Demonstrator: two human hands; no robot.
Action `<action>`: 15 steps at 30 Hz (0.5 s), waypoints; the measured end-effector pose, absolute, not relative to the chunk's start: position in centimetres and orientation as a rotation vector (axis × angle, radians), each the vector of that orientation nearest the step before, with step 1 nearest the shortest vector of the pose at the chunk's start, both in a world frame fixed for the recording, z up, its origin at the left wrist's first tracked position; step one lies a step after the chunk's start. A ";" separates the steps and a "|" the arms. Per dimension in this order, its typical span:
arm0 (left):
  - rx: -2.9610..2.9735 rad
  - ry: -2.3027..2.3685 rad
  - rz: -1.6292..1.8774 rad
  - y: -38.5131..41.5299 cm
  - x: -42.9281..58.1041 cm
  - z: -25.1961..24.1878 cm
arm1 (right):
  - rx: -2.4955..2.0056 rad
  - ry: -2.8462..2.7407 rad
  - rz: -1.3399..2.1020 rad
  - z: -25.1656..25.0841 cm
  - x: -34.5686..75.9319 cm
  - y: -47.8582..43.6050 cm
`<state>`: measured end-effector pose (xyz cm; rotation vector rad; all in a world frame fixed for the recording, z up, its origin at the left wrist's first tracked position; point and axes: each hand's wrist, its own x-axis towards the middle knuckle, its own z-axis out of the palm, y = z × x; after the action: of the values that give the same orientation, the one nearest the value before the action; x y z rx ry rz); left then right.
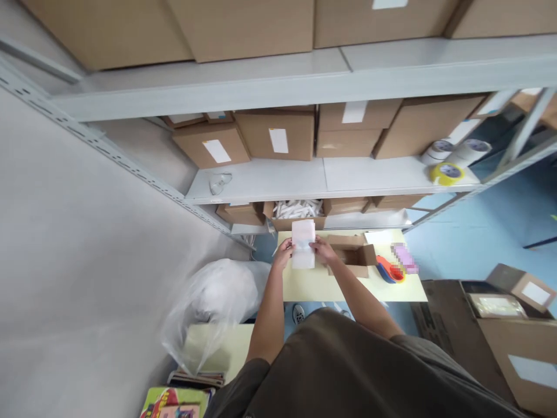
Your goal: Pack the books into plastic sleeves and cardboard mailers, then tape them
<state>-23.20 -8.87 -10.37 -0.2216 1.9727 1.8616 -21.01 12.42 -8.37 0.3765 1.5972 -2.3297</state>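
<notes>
A flat, whitish, partly see-through packet [303, 244] is held upright over the pale yellow table [304, 287]. My left hand [284, 253] grips its left edge, and my right hand [322, 248] grips its right edge with the fingertips on its front. Just right of my right hand, an open cardboard box [354, 255] stands on the table. Behind the packet, on the low shelf, an open carton [299, 210] is filled with white rolled or stick-like pieces.
Metal shelving [278, 180] with cardboard boxes rises in front. Tape rolls [447, 173] lie on its right end. Coloured scoops or bowls [390, 270] sit at the table's right. A plastic bag [226, 290] is at left; large cartons [517, 342] stand at right.
</notes>
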 end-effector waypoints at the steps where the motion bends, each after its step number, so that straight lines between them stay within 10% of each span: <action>1: -0.207 1.972 1.869 -7.1 -22.8 -10.0 | 0.397 1.611 -2.337 -7.8 -20.3 14.2; 15: 0.317 2.328 1.322 13.3 -23.6 -9.3 | 0.993 1.548 -2.239 -9.9 -10.4 31.4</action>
<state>-23.62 13.30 -9.35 0.3167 2.3281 1.3224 -10.36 31.43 -9.94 0.9932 1.5477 -2.2391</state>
